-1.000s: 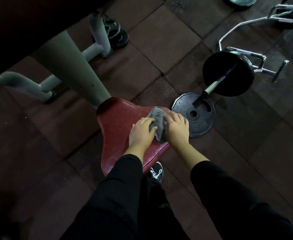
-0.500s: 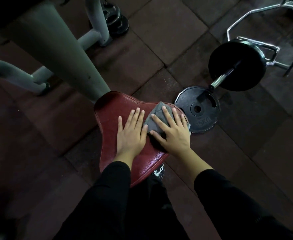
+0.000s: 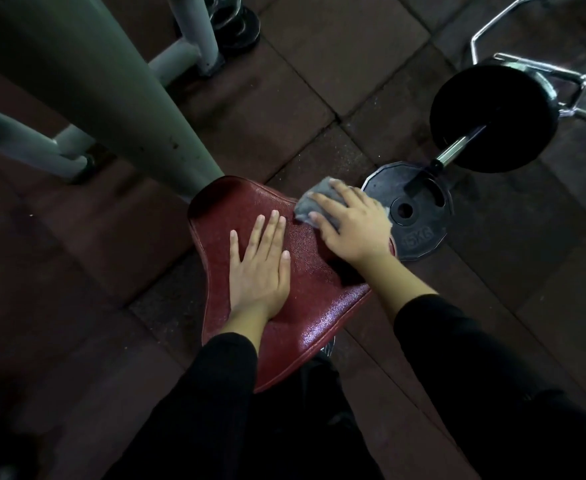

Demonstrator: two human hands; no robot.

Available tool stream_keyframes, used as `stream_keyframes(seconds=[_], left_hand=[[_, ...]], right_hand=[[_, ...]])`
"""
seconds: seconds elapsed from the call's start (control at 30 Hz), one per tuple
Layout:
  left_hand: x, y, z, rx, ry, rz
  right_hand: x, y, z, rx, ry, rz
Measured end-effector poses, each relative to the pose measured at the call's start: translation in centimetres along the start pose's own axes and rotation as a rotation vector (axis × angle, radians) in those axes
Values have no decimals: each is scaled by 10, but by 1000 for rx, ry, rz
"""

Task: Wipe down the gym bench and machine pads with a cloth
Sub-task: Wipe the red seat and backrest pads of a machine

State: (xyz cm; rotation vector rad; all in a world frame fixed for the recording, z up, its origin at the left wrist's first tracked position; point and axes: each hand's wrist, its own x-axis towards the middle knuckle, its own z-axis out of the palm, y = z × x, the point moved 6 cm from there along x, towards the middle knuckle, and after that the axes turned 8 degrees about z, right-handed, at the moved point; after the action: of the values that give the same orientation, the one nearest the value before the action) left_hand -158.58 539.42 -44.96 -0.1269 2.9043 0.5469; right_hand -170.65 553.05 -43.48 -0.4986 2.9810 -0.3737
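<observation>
While the left hand lies flat on the red seat pad with its fingers straight and spread a little, the right hand presses a gray cloth down on the pad's far right edge. Its fingers are straight and lie over the cloth, which pokes out past the fingertips. The cloth sits right at the rim of the pad, partly over the side.

Just beside that edge, a black weight plate lies flat on the floor. It has raised writing that reads "15KG". A barbell with another black plate rests on it.

A thick gray post meets the pad at its far end. Dark floor tiles lie open beyond the pad and to its left.
</observation>
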Motion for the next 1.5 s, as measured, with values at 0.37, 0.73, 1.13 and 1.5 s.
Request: stream_keyframes(seconds=[0.37,0.73,1.13,1.5], left_hand=[[1,0,1,-3,42,3],[0,-1,0,11,23,0],[0,-1,0,5,64,13],[-1,0,0,-28,60,7]], right_hand=[[-125,-8,3,52,168,260],[-31,23,-4,-5,71,208],[-66,-36,11,-16,49,105],[-119,37,-6,84,124,363]])
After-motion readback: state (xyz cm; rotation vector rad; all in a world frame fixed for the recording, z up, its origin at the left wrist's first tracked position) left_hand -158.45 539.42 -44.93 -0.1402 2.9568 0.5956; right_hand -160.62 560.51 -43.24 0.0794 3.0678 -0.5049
